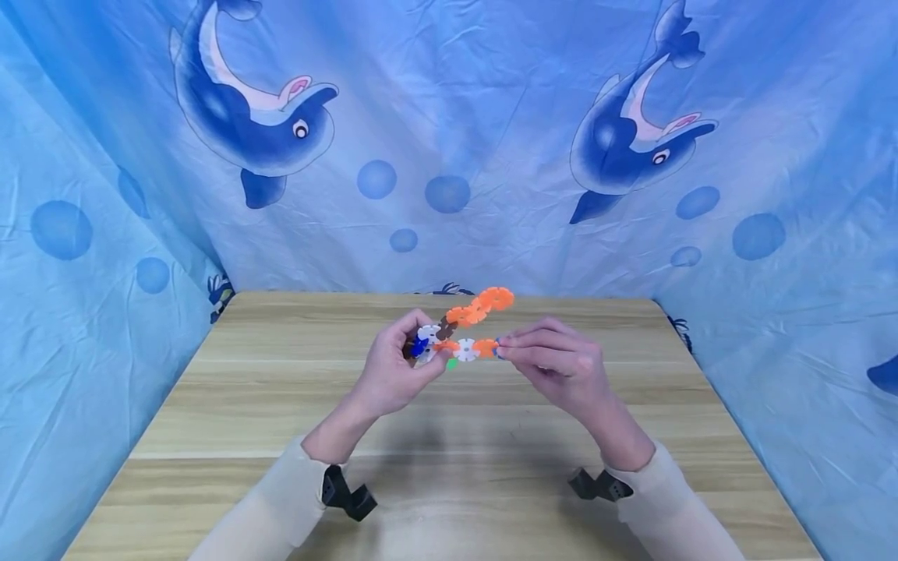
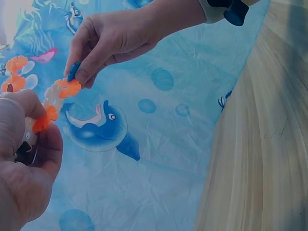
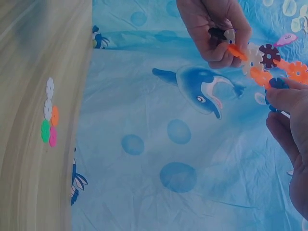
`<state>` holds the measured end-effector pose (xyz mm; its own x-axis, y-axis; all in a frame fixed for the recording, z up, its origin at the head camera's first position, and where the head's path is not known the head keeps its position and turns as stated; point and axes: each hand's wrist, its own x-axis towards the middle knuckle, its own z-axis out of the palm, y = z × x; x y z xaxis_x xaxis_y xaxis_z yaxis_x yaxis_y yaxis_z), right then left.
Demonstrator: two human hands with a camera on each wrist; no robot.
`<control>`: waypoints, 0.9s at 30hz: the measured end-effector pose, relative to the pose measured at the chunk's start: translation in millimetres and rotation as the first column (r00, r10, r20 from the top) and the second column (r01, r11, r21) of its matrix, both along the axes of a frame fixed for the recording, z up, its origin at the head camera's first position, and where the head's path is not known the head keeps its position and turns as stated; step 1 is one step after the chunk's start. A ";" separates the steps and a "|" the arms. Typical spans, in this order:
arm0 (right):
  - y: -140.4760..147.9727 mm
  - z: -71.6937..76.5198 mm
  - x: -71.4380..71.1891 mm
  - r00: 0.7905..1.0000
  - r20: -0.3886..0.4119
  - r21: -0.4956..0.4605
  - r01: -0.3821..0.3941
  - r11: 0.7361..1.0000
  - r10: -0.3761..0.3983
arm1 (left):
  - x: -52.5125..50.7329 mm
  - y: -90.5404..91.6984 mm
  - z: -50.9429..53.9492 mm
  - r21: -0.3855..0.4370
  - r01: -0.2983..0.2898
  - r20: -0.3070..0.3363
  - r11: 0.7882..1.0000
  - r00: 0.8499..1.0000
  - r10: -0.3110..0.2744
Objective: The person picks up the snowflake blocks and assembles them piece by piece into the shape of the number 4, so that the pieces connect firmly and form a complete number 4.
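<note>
An assembly of notched plastic discs is held up between both hands above the table. My left hand [image 1: 398, 362] grips its left part, where white, dark blue and brown discs [image 1: 447, 328] show. From there a row with a white disc [image 1: 466, 350] and an orange disc [image 1: 485, 348] runs to my right hand [image 1: 561, 362]. That hand pinches a blue disc [image 3: 277, 86] at the row's end, touching the orange one. A second branch of orange discs [image 1: 496, 298] extends up and to the right. My left fingers hide part of the assembly.
On the wooden table [image 1: 281, 421], several loose discs lie together in the right wrist view: white [image 3: 50, 88], orange, green [image 3: 45, 131] and pink [image 3: 53, 136]. A bit of green [image 1: 452, 364] shows below the held row in the head view. Blue dolphin-print cloth [image 1: 449, 93] surrounds the table.
</note>
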<state>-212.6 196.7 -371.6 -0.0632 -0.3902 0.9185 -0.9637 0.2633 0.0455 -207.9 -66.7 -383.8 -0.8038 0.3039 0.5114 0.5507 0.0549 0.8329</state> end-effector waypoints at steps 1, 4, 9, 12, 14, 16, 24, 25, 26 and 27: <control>-0.3 0.5 0.1 1.000 0.000 0.005 0.009 1.000 -0.009 | 0.3 0.2 0.0 0.007 -0.003 0.005 1.000 1.000 0.003; -1.6 2.2 0.1 0.999 0.001 0.026 0.037 0.999 -0.037 | 0.9 -0.2 0.2 0.021 -0.019 0.015 1.000 1.000 0.018; -5.1 -3.6 -8.2 0.998 0.063 -0.027 0.021 0.999 -0.019 | 1.2 -6.0 1.9 0.029 -0.091 0.010 0.995 0.996 0.091; -7.4 -15.9 -18.7 0.974 0.220 -0.050 0.067 0.997 -0.055 | 1.7 -10.7 5.0 0.041 -0.126 0.008 0.991 0.992 0.126; -10.8 -27.8 -27.9 0.927 0.351 0.015 0.132 0.991 -0.129 | 2.3 -13.2 7.9 0.053 -0.134 0.011 0.990 0.991 0.134; -17.5 -41.2 -36.6 0.847 0.481 0.141 0.181 0.973 -0.227 | 3.0 -14.8 10.5 0.058 -0.135 0.014 0.989 0.991 0.134; -59.6 -92.0 -59.2 0.573 0.684 0.567 -0.027 0.823 -0.452 | 4.9 -15.0 16.4 0.052 -0.121 0.017 0.991 0.993 0.120; -64.1 -95.8 -60.3 0.579 0.683 0.585 -0.067 0.808 -0.446 | 4.9 -14.8 16.7 0.058 -0.117 0.018 0.991 0.993 0.116; -68.1 -99.7 -62.2 0.599 0.674 0.599 -0.101 0.795 -0.432 | 4.6 -14.6 16.7 0.065 -0.112 0.019 0.992 0.994 0.111; -71.5 -103.5 -63.8 0.622 0.658 0.619 -0.125 0.776 -0.424 | 4.5 -14.3 16.8 0.072 -0.106 0.021 0.992 0.994 0.105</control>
